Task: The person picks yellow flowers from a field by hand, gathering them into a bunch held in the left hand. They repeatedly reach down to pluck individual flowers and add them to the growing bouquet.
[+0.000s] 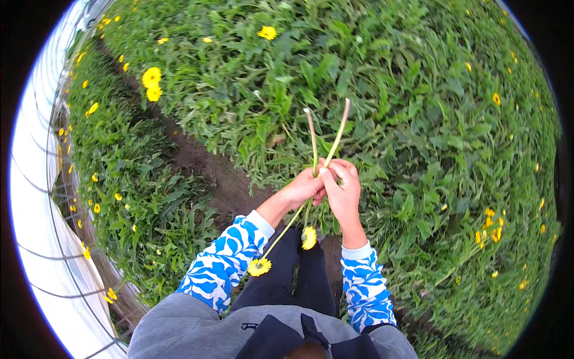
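Two cut yellow daisy-like flowers hang heads down from my hands, one head (pixel 259 267) by the left sleeve and the other (pixel 309 238) above my dark trousers. Their pale, pinkish stem ends (pixel 338 130) point up and away, spread in a V. My left hand (pixel 307 187) is closed around the stems. Against it, my right hand (pixel 344 186) pinches the right-hand stem between thumb and fingers. The hands touch each other, and some fingertips are hidden behind the stems and the other hand.
Dense green leafy plants (pixel 403 112) with scattered yellow blooms fill the ground around me. A bare soil path (pixel 202 161) runs diagonally at left. Several picked-looking yellow flowers (pixel 489 226) cluster at right. White plastic sheeting (pixel 36 179) on curved ribs borders the far left.
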The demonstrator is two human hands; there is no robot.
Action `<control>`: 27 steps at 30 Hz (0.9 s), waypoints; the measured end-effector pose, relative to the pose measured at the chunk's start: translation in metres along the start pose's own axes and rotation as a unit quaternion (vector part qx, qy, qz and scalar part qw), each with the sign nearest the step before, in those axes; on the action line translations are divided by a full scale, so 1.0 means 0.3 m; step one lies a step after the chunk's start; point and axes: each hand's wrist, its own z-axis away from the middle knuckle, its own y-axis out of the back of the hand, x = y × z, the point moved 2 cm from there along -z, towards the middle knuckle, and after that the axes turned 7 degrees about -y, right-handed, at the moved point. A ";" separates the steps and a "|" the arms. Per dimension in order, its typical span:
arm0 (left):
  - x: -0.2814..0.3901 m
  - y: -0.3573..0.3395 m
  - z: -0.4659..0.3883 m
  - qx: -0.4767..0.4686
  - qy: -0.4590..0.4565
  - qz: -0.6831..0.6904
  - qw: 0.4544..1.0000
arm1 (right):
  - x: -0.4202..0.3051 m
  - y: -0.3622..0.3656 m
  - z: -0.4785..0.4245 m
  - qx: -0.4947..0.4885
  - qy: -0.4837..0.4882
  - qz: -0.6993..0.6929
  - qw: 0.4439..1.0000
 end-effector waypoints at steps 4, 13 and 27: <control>0.142 0.075 0.126 0.082 -0.037 -0.015 0.996 | -0.002 -0.098 -0.001 -0.055 -0.044 -0.080 0.994; 0.330 0.701 0.378 0.269 -0.069 0.013 0.960 | -0.112 -0.503 -0.079 -0.178 -0.199 -0.132 0.955; 0.404 2.094 0.444 0.468 -0.030 0.139 0.872 | -0.086 -1.830 -0.509 -0.227 -0.354 -0.130 0.898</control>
